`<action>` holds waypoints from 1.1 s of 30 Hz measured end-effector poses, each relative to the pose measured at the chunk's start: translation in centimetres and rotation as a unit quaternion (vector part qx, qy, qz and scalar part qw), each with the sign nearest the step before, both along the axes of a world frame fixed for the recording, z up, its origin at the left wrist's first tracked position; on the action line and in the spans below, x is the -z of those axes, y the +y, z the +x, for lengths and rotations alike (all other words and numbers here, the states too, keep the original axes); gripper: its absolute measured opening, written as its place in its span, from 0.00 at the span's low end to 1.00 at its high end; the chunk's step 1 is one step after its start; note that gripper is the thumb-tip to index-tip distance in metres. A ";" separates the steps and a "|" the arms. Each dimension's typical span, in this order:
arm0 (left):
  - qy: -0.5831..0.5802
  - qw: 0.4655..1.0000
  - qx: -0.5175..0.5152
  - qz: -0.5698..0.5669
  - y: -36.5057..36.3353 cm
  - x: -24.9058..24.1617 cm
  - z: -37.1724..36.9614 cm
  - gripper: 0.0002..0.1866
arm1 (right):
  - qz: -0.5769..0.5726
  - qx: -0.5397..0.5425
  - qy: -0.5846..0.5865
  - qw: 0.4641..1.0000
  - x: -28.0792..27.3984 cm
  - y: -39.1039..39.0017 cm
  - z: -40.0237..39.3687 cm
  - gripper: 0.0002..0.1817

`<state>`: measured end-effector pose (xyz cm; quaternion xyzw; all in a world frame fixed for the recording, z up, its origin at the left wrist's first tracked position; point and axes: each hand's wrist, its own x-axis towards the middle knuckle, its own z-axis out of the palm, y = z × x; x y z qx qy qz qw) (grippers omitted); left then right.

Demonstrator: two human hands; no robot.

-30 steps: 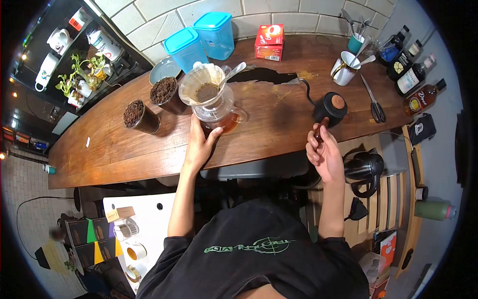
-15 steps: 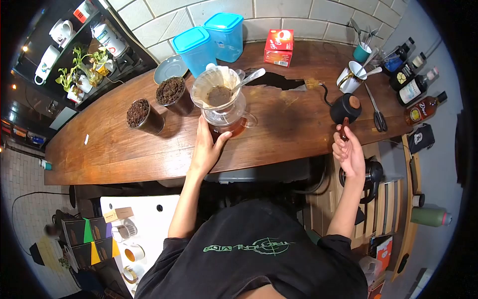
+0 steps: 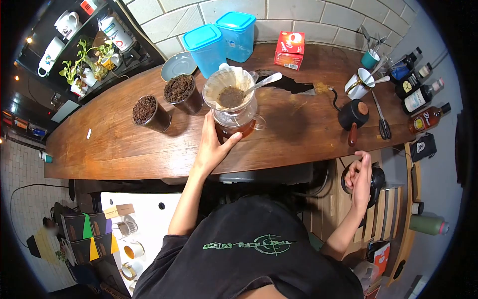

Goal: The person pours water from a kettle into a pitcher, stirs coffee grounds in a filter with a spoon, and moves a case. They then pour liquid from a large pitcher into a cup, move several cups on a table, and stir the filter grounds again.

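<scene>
"Now, left hand (image 3: 213, 148) wrapped round the jug (image 3: 245, 130), near the tabletop's (image 3: 289, 144) front edge!"

"And the right hand (image 3: 359, 177)?"

"Empty, half-curled, off that edge; kettle (image 3: 351, 113) just beyond, handle (image 3: 352, 134) pointing its way. That's the nearer hand."

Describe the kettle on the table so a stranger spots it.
Go to the right-hand end of the long wooden table. Just left of the scissors sits a small black kettle. Its thin curved spout, tan knob and red-brown handle set it apart from the white mug behind it.
</scene>
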<state>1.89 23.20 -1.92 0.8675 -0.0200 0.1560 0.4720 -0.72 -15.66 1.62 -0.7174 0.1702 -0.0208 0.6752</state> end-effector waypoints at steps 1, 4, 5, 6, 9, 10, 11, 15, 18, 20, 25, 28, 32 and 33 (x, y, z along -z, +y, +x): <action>0.001 1.000 -0.001 -0.001 0.1 -0.1 0.1 0.46 | -0.007 0.003 -0.014 1.000 -1.0 1.0 -0.6 0.25; -0.035 0.998 -0.014 0.059 0.6 -0.4 0.7 0.45 | -0.052 -0.127 -0.100 0.985 -0.7 4.8 -1.0 0.20; -0.039 0.998 -0.010 0.051 0.8 -0.2 0.9 0.45 | -0.049 -0.165 -0.117 0.978 -0.3 6.2 -0.6 0.18; -0.043 0.998 -0.007 0.043 1.0 -0.1 1.0 0.45 | -0.046 -0.203 -0.133 0.969 0.2 7.7 -0.1 0.15; -0.051 0.997 -0.018 0.047 0.8 0.0 1.1 0.45 | -0.121 -0.270 -0.183 0.937 0.4 12.2 2.0 0.08; -0.050 0.997 -0.018 0.047 0.7 -0.1 1.1 0.45 | -0.167 -0.269 -0.244 0.917 0.0 13.6 2.8 0.07; -0.046 0.998 -0.018 0.041 0.6 -0.3 1.0 0.44 | -0.178 -0.270 -0.260 0.910 0.4 14.2 3.7 0.10; -0.045 0.998 -0.012 0.030 0.8 0.0 1.2 0.44 | -0.194 -0.272 -0.264 0.905 0.2 17.1 6.6 0.17; -0.048 0.998 -0.012 0.032 0.9 0.0 1.2 0.44 | -0.211 -0.315 -0.254 0.890 0.2 18.1 7.5 0.15; -0.051 0.998 -0.015 0.035 0.9 -0.1 1.3 0.44 | -0.222 -0.322 -0.280 0.877 1.5 18.2 8.1 0.13; -0.042 0.999 -0.010 0.025 1.0 0.0 1.3 0.45 | -0.192 -0.332 -0.289 0.877 2.1 18.4 8.2 0.09; -0.029 0.998 -0.014 0.058 1.3 0.8 1.1 0.52 | -0.197 -0.337 -0.290 0.874 1.9 18.3 8.2 0.13; -0.059 0.997 -0.021 0.049 2.3 0.3 -0.1 0.61 | -0.160 -0.306 -0.255 0.903 0.4 17.5 7.7 0.22; -0.070 0.997 -0.001 -0.012 3.2 -0.4 -0.4 0.63 | -0.143 -0.281 -0.275 0.908 0.3 17.2 7.9 0.24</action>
